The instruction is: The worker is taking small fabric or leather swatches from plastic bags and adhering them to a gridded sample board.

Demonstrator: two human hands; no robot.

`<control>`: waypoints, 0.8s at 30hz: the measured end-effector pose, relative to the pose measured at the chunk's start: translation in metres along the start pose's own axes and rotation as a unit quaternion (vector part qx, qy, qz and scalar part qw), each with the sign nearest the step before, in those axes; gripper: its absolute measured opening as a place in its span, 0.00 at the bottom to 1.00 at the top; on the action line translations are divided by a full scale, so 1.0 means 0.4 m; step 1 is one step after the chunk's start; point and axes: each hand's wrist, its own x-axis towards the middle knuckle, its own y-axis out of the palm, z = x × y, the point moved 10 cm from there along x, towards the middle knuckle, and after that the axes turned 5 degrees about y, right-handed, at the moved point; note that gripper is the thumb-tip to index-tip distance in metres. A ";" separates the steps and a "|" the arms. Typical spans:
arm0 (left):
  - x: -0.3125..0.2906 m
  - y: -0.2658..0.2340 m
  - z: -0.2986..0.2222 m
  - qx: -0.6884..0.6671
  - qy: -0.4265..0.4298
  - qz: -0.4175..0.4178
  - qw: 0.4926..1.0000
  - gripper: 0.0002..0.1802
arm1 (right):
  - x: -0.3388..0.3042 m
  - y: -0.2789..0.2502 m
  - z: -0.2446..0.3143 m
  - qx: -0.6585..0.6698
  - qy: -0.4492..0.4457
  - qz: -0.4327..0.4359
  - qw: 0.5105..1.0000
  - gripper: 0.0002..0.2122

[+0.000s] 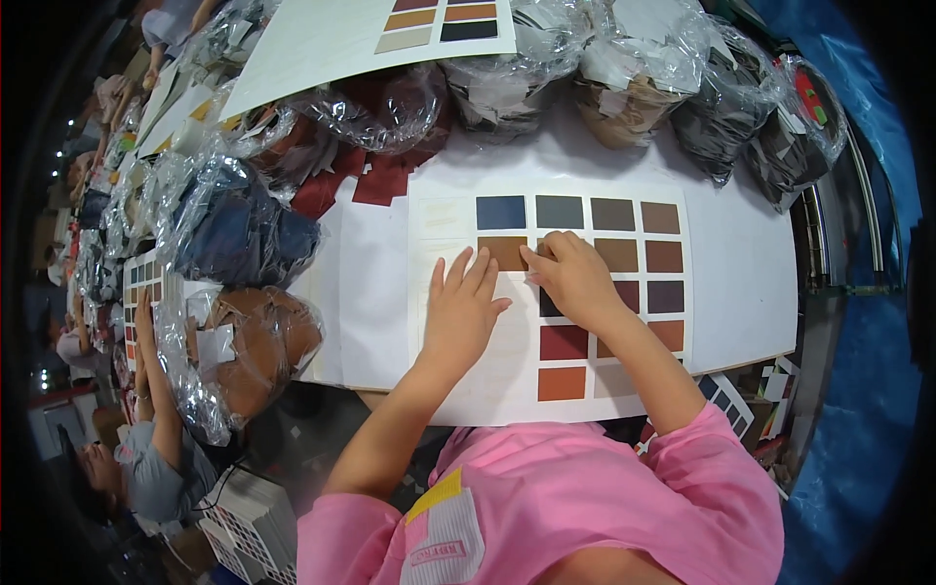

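A white card [444, 375] lies flat before me with rows of coloured rectangular swatches, among them a navy swatch [500, 213] and a red swatch [564, 342]. My left hand [460, 312] rests on the card with fingers spread, its fingertips at the lower left edge of a brown swatch [504, 255]. At that swatch's right edge, my right hand [575, 283] has its fingers curled together and pressed on it. The right hand and forearm partly cover neighbouring swatches. In the card's left column, below the brown swatch, the paper is bare.
Clear plastic bags of loose pieces surround the work: navy [239, 229], brown [249, 341], tan [629, 102] and dark grey [726, 122]. Dark red pieces [380, 180] lie loose. Another swatch card [458, 49] overhangs the far side. A co-worker [161, 468] is at left, beside stacked cards [249, 517].
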 end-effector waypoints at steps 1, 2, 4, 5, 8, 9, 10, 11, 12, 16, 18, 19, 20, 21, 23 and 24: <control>0.005 -0.007 -0.002 0.007 0.012 -0.002 1.000 0.25 | 0.001 -0.007 0.000 -0.005 -0.002 0.001 1.000 0.16; 0.007 -0.013 -0.006 0.013 0.023 -0.003 1.000 0.26 | -0.002 -0.015 -0.001 -0.010 -0.004 0.003 1.000 0.18; -0.027 -0.047 0.018 0.001 -0.005 -0.042 0.999 0.26 | -0.033 -0.075 -0.012 -0.008 0.005 -0.052 0.999 0.19; -0.063 -0.076 0.046 -0.010 -0.038 -0.078 0.996 0.27 | -0.057 -0.111 -0.026 -0.001 0.014 -0.104 0.995 0.20; -0.231 -0.112 0.151 -0.112 -0.134 -0.178 0.968 0.30 | -0.228 -0.231 -0.246 -0.073 0.237 -0.216 0.944 0.19; -0.289 -0.109 0.172 -0.105 -0.205 -0.169 0.958 0.32 | -0.307 -0.257 -0.303 -0.137 0.303 -0.250 0.909 0.19; -0.329 -0.098 0.187 -0.103 -0.274 -0.159 0.943 0.33 | -0.361 -0.262 -0.339 -0.146 0.348 -0.221 0.899 0.20; -0.335 -0.096 0.177 -0.101 -0.278 -0.164 0.941 0.33 | -0.396 -0.254 -0.365 -0.151 0.391 -0.190 0.888 0.20; -0.330 -0.069 0.167 -0.204 -0.286 -0.161 0.922 0.35 | -0.405 -0.251 -0.362 -0.150 0.384 -0.190 0.891 0.20; -0.330 -0.048 0.219 -0.394 -0.358 -0.201 0.822 0.35 | -0.439 -0.194 -0.467 0.237 0.457 -0.186 0.837 0.17; -0.373 -0.037 0.238 -0.595 -0.358 -0.272 0.666 0.28 | -0.403 -0.153 -0.437 0.436 0.360 -0.106 0.818 0.15; -0.372 -0.091 0.216 -0.521 -0.339 -0.280 0.731 0.25 | -0.408 -0.177 -0.425 0.447 0.324 -0.135 0.823 0.16; -0.371 -0.141 0.188 -0.437 -0.322 -0.289 0.789 0.22 | -0.414 -0.197 -0.409 0.460 0.285 -0.160 0.826 0.16; -0.397 -0.143 0.191 -0.449 -0.311 -0.319 0.775 0.19 | -0.437 -0.198 -0.425 0.483 0.296 -0.192 0.801 0.17; -0.419 -0.261 0.135 -0.424 -0.311 -0.360 0.771 0.19 | -0.423 -0.229 -0.366 0.576 0.276 -0.178 0.748 0.17; -0.437 -0.316 0.128 -0.403 -0.295 -0.375 0.781 0.18 | -0.387 -0.255 -0.313 0.602 0.230 -0.156 0.749 0.16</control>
